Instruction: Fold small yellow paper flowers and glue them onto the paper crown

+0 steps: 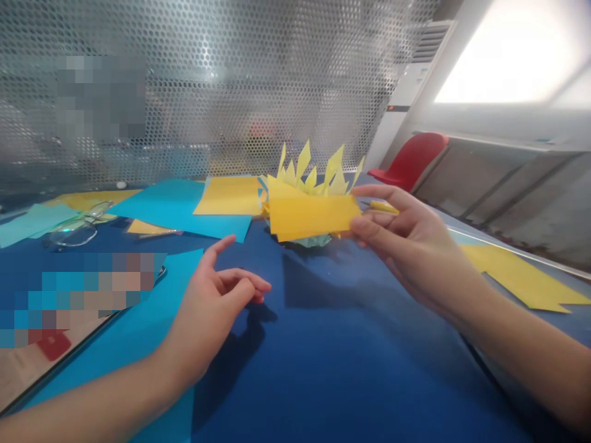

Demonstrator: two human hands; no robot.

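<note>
- Pinching a flat, smooth, deep-yellow paper rectangle (309,218) by its right end, the right hand (415,240) holds it between thumb and fingers, above the matte dark-blue tabletop (351,369).
- Just behind the rectangle, a pale-yellow cluster of pointed paper blades (305,161) stands upright.
- Fingers half-curled and loosely apart, the left hand (210,301) hovers near a bright-blue smooth paper sheet (161,406).

Red chair (418,161); perforated panel (277,67); eyeglasses (69,234)
</note>
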